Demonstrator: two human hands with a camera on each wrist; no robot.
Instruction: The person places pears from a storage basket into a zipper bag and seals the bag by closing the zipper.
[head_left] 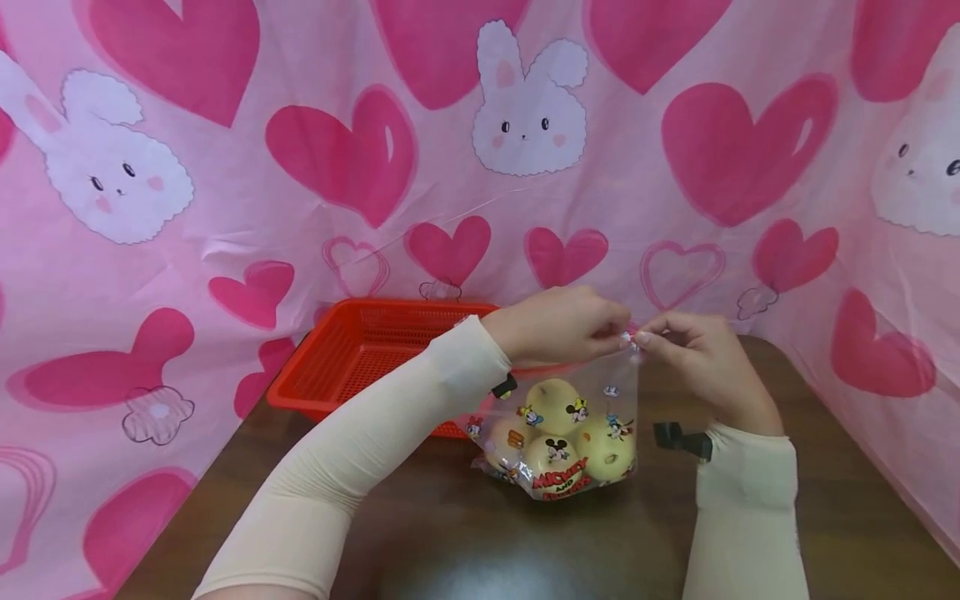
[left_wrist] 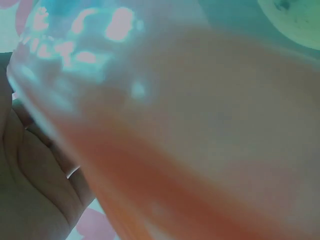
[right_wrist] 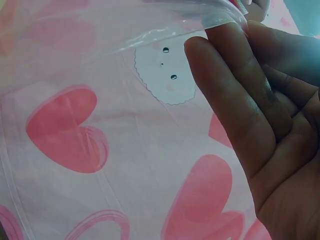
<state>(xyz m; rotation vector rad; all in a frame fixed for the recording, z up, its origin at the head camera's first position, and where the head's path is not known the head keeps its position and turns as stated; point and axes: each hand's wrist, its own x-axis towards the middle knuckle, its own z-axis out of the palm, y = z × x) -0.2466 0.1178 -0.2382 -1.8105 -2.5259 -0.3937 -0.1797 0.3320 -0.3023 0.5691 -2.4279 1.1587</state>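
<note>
A clear plastic bag (head_left: 557, 467) printed with cartoon figures and red lettering holds several round, pale yellow fruits (head_left: 553, 400). Both hands are at its top edge, close together near a small pink piece (head_left: 630, 335). My left hand (head_left: 568, 323) pinches the edge from the left, fingers curled. On the other side, my right hand (head_left: 701, 358) pinches the top corner between thumb and index finger. The right wrist view shows its other fingers (right_wrist: 230, 100) stretched beneath the film. Blurred bag film covers most of the left wrist view.
A red plastic basket (head_left: 307, 392) with slotted sides stands behind the left forearm, partly hidden by it and by the bag. The brown wooden table (head_left: 480, 550) reaches back to a pink curtain (head_left: 465, 192) with hearts and rabbits. Black camera mounts (head_left: 681, 440) sit at the wrists.
</note>
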